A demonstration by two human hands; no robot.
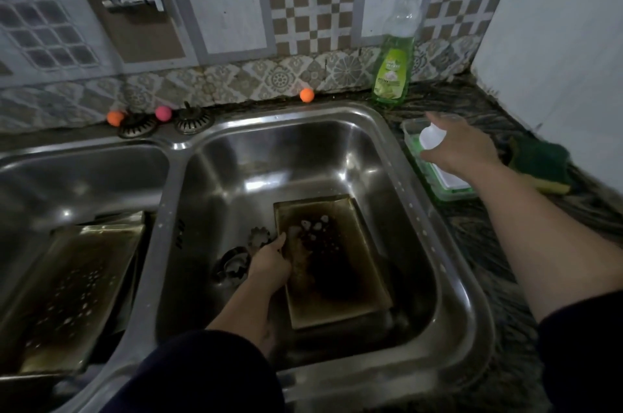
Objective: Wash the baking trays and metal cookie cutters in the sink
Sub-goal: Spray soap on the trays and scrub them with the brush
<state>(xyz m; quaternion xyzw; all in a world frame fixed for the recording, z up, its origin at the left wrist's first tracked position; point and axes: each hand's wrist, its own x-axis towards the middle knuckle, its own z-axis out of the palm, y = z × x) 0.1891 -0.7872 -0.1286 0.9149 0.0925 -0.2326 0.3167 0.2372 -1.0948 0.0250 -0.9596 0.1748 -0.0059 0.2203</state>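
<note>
I see my left hand [269, 260] reaching down into the right basin of the sink [377, 129], forearm angled in from below, its fingers curled over the left rim of the browned baking tray [337, 277] that lies flat on the basin floor; the thumb side faces up toward the scalloped metal cookie cutter [259, 238] sitting just beside the tray's upper left corner. Another cutter [234, 266] rests over the drain, close to my wrist. My right hand [455, 146] is stretched out over the counter, arm nearly straight, fingers wrapped around a small white bottle [431, 137] held above a green-rimmed container [451, 183]. A second stained tray [67, 294] leans in the left basin. Behind the container stands a green dish soap bottle [394, 65], and a green and yellow sponge [542, 166] lies beside my right wrist on the dark counter
</note>
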